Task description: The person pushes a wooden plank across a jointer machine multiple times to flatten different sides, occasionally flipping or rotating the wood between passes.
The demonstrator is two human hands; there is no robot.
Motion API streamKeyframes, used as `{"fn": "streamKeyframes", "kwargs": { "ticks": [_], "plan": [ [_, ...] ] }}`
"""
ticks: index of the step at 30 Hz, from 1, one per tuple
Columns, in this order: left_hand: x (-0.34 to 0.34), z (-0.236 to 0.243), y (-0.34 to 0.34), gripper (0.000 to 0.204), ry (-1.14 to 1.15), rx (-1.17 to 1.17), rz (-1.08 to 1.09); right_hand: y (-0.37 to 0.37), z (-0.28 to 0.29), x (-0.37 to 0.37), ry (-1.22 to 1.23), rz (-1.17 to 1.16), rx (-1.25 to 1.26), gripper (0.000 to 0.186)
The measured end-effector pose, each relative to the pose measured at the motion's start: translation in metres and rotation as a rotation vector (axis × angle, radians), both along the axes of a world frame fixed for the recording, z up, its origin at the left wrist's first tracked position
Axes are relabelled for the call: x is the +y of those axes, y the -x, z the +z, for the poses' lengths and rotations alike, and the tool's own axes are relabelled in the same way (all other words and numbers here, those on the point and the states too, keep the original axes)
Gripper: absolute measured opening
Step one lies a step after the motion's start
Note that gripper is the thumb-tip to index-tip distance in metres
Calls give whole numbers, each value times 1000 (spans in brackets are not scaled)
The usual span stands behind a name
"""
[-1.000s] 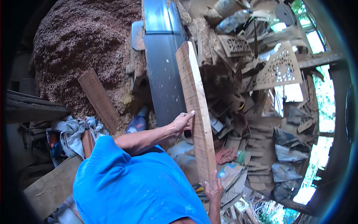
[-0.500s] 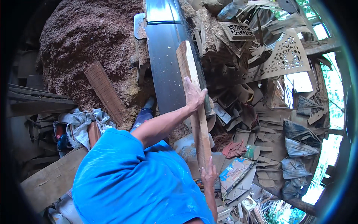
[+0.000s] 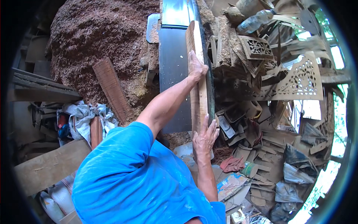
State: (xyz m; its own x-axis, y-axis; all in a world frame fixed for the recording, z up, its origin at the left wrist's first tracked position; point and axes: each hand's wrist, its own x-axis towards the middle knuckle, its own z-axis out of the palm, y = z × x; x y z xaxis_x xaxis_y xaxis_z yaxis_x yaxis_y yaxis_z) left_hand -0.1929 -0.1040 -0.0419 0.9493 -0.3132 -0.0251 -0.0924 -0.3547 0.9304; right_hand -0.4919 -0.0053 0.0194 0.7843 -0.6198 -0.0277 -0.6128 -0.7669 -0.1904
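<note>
A long wooden board [image 3: 203,89], brown on one face and pale along the other, lies lengthwise on the dark metal bed of a jointer [image 3: 173,56], against the fence on its right side. My left hand [image 3: 197,69] is closed over the board's upper part, fingers pointing forward and thumb toward the fence. Nearer to me, my right hand [image 3: 205,138] rests on the board's near part with its fingers stretched out and apart. The board's near end is mostly hidden behind the right hand and forearm. A few shavings dot the bed.
A large heap of wood shavings [image 3: 100,41] rises left of the jointer, with a loose brown plank [image 3: 112,89] on it. Carved fretwork panels [image 3: 294,82], a plastic bottle [image 3: 255,21] and wood scraps crowd the right. A red cloth [image 3: 232,164] lies lower right.
The board has slid forward along the jointer bed, its far end now close to the bright plate. My right hand has moved forward up the board, its fingers now spread on it. The view has shifted slightly.
</note>
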Motion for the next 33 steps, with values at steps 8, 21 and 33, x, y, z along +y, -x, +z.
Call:
{"fn": "streamKeyframes", "kwargs": {
  "ticks": [8,21,33],
  "plan": [
    [-14,0,-40,96,-31,-19,-32,-43,-1,-20,-61,2,30,104],
    [-37,1,-92,97,-123,-31,-26,-92,0,-39,-89,4,8,104],
    [-59,-1,-138,85,-143,-40,-12,-137,-4,-57,-71,36,-15,105]
  ]
}}
